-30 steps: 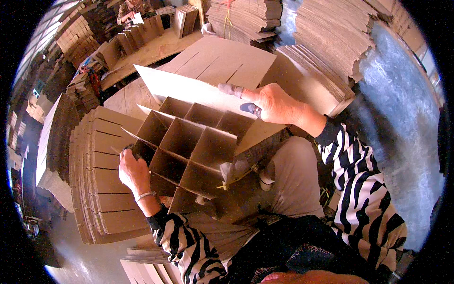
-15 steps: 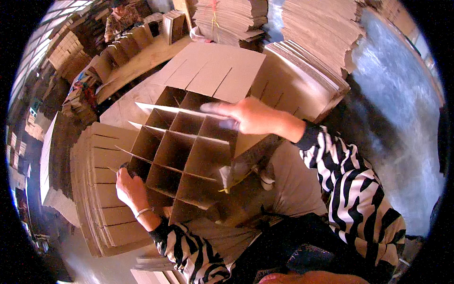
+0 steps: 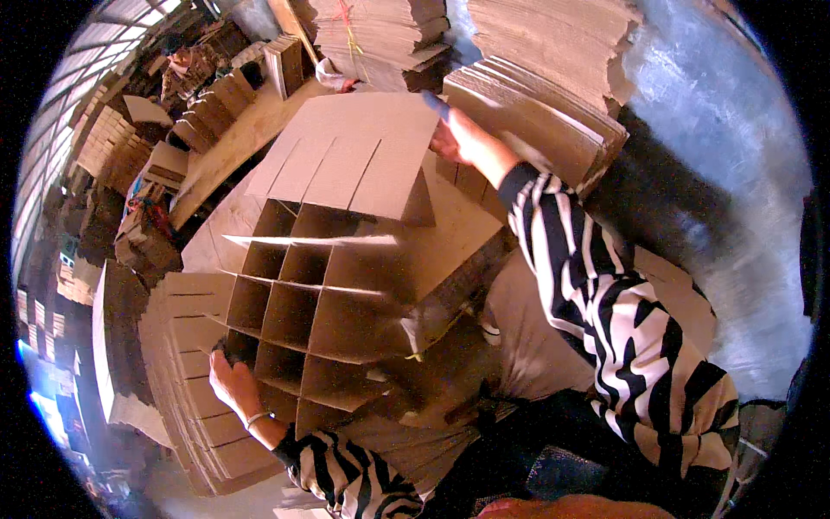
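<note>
A cardboard divider grid (image 3: 356,333) of crossed slotted strips stands in front of me, its cells facing up. My left hand (image 3: 233,387) is closed on its near left edge, the fingers partly hidden among the strips. At the grid's far end, a flat brown cardboard sheet (image 3: 359,130) with several parallel slits lies tilted, its slit side toward the grid. My right hand (image 3: 456,138) grips this sheet's right edge, a dark-covered fingertip showing at its far right corner. Whether the sheet is joined to the grid's strips, I cannot tell.
Slotted cardboard sheets (image 3: 186,346) are stacked at the left. More piled sheets (image 3: 536,104) lie at the far right, with tall stacks (image 3: 553,39) behind. A wooden bench (image 3: 233,143) runs at the far left, where another person (image 3: 183,76) is at work.
My right hand has moved from the grid's far strips up to the sheet's right edge. The left hand keeps its hold on the grid. The whole view has shifted slightly.
</note>
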`<control>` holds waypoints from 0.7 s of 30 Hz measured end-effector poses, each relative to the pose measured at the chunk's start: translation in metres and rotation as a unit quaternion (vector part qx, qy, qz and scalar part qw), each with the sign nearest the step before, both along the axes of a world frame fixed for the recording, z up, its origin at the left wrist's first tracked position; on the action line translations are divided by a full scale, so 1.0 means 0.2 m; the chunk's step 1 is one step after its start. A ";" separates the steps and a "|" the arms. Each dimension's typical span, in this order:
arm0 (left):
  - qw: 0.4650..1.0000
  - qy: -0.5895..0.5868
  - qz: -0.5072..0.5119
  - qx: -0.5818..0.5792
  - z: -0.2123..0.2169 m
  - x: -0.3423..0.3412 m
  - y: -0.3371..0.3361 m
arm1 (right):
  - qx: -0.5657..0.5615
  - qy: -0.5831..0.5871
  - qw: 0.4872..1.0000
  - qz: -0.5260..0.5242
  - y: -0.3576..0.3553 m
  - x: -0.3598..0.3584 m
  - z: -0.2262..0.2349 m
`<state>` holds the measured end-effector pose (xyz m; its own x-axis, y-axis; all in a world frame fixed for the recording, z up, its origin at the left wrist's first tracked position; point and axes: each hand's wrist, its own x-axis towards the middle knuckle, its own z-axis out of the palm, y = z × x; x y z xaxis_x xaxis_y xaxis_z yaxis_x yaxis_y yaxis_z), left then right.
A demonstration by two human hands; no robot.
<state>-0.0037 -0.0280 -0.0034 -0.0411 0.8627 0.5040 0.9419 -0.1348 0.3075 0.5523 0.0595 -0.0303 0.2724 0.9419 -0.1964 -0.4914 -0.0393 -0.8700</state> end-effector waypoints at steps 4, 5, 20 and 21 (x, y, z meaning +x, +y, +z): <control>0.991 -0.112 -0.060 -0.030 0.00 -0.03 0.02 | 0.099 0.047 0.993 -0.039 0.16 0.00 0.07; 0.980 -0.178 -0.079 -0.041 0.00 -0.05 0.01 | 0.141 0.078 0.984 -0.074 0.17 -0.03 0.13; 0.994 -0.018 -0.107 -0.033 -0.03 -0.19 0.14 | 0.161 -0.402 0.901 -0.005 -0.19 -0.05 0.26; 0.991 -0.035 -0.115 -0.059 -0.02 -0.19 0.14 | 0.213 -0.390 0.896 -0.008 -0.16 0.02 0.24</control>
